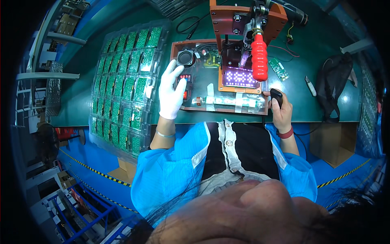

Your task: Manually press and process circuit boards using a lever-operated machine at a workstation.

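Note:
My left hand (172,91), in a white glove, lies at the left edge of a wooden-framed test fixture (239,109). Its fingers are apart and reach up beside a round black speaker (185,58) and a small red digit display (185,77). At the fixture's right front corner, my bare right hand (282,112) is closed around a small black handheld device (276,96) whose exact kind I cannot make out. Between the hands, a panel of lit white-violet LEDs (241,77) glows under a toggle clamp with a red ribbed handle (259,57).
Left of the fixture, a clear plastic tray (152,83) holds rows of green circuit boards and overhangs the table's front edge. A loose circuit board (278,69), a utility knife (310,86) and a black mesh bag (334,83) lie to the right. Cables run behind the fixture.

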The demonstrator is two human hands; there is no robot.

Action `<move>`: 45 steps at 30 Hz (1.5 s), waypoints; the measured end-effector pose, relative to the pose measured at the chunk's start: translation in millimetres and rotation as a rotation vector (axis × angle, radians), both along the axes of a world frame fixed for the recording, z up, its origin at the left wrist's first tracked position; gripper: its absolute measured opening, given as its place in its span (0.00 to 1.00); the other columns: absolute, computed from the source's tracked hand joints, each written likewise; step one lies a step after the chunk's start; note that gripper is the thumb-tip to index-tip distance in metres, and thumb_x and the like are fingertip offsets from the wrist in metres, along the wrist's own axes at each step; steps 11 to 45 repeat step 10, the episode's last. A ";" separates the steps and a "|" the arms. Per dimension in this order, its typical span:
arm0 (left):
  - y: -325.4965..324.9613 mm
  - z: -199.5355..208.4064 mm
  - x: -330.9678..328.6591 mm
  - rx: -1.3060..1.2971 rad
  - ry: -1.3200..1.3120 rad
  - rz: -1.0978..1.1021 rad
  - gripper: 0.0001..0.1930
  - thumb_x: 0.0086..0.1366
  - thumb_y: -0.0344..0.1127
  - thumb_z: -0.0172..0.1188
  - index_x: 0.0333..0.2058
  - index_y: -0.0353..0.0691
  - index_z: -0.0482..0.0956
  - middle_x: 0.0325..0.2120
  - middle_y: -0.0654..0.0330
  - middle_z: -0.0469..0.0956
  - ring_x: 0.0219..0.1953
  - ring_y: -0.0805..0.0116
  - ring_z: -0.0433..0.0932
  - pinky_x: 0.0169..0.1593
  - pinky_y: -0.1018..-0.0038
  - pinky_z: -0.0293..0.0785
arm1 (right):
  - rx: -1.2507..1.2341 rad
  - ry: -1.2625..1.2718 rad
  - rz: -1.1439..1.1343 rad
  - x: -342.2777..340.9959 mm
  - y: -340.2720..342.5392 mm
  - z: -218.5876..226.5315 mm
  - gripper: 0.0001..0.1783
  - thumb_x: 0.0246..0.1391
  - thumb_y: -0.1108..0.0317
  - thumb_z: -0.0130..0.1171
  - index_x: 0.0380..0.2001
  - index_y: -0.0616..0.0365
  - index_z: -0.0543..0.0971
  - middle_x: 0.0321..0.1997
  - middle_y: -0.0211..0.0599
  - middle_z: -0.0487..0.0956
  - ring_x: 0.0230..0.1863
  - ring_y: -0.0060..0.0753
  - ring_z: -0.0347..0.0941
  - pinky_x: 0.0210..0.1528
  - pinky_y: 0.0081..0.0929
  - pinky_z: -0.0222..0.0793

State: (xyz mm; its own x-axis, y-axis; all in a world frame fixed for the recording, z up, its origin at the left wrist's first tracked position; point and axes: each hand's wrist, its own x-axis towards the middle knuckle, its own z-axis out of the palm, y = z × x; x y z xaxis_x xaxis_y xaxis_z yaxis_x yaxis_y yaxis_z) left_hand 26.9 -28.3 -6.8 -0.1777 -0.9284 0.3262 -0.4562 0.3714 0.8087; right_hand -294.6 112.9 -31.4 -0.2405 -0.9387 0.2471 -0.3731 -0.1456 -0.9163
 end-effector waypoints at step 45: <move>-1.0 -1.2 1.4 0.007 0.001 -0.013 0.21 0.58 0.21 0.58 0.52 0.35 0.78 0.63 0.48 0.67 0.64 0.53 0.67 0.66 0.65 0.64 | 0.003 -0.002 -0.004 1.0 -0.2 0.4 0.18 0.60 0.73 0.48 0.52 0.62 0.73 0.45 0.38 0.85 0.25 0.25 0.74 0.32 0.20 0.71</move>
